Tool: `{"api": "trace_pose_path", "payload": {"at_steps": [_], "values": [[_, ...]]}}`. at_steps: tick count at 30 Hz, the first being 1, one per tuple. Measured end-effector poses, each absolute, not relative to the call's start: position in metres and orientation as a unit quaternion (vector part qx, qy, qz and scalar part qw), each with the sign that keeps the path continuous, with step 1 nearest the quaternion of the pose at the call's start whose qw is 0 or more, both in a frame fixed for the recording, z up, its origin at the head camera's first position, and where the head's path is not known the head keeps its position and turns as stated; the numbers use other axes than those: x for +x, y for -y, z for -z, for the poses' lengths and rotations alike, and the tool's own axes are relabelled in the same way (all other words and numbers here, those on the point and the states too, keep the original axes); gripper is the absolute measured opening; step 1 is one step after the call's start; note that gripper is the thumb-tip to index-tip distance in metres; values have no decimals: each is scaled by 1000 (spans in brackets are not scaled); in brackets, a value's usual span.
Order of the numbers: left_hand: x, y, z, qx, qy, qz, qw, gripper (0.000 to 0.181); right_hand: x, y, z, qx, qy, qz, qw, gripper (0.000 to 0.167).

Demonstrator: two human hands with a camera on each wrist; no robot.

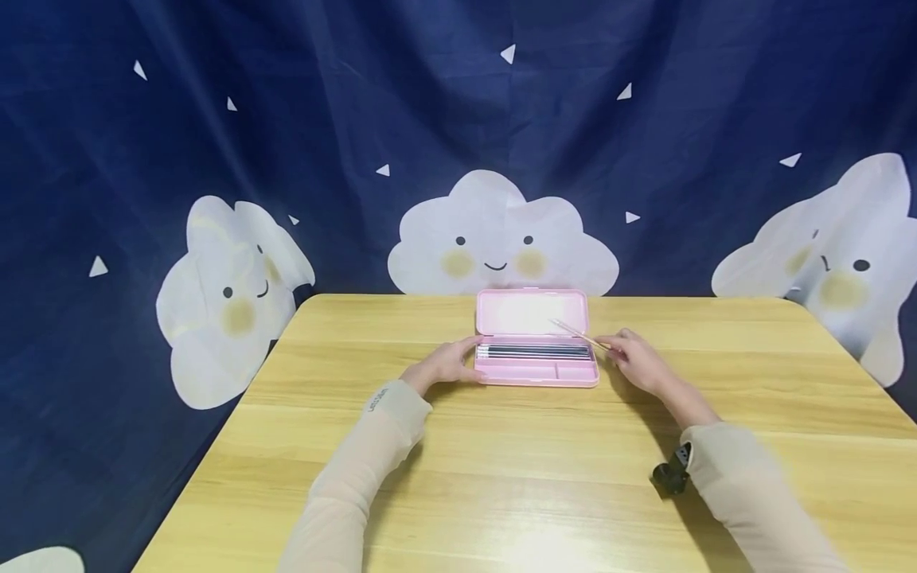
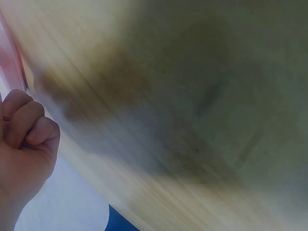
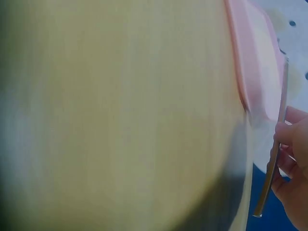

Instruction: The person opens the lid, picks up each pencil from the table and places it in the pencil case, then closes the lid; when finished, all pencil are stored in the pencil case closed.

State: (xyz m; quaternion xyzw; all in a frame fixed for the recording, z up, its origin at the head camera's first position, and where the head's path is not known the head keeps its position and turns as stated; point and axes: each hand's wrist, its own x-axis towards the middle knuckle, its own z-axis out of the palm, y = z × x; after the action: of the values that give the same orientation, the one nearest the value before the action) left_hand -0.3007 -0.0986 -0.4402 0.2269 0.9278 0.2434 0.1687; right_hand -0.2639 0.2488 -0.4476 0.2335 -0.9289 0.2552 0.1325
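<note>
A pink pencil case lies on the table with its lid raised at the back. Several dark pencils with pale ends lie side by side in its rear compartment; the front compartments look bare. My left hand holds the case's left end, thumb at the front corner and fingers farther back. In the left wrist view, the other fingers of that hand are curled. At the case's right end, my right hand pinches a pencil, which slants up and left in front of the lid.
The wooden table reaches back to a dark blue curtain printed with smiling clouds. A small black device is at the right sleeve's cuff.
</note>
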Motion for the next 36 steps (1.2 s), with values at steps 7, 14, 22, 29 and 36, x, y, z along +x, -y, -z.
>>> {"api": "trace_pose_path", "payload": {"at_steps": [7, 14, 22, 29, 36], "values": [[-301, 99, 443, 229, -929, -240, 166, 82, -271, -220, 447, 280, 925, -234, 105, 41], [-303, 103, 442, 231, -928, -243, 163, 84, -282, -196, 445, 310, 922, -206, 104, 40], [-303, 106, 441, 232, -928, -244, 160, 83, -289, -177, 445, 306, 925, -199, 101, 31], [-302, 103, 442, 236, -927, -245, 155, 83, -293, -168, 445, 297, 931, -198, 79, 36], [-302, 99, 441, 238, -927, -244, 155, 84, -299, -165, 443, 317, 925, -189, 85, 38]]}}
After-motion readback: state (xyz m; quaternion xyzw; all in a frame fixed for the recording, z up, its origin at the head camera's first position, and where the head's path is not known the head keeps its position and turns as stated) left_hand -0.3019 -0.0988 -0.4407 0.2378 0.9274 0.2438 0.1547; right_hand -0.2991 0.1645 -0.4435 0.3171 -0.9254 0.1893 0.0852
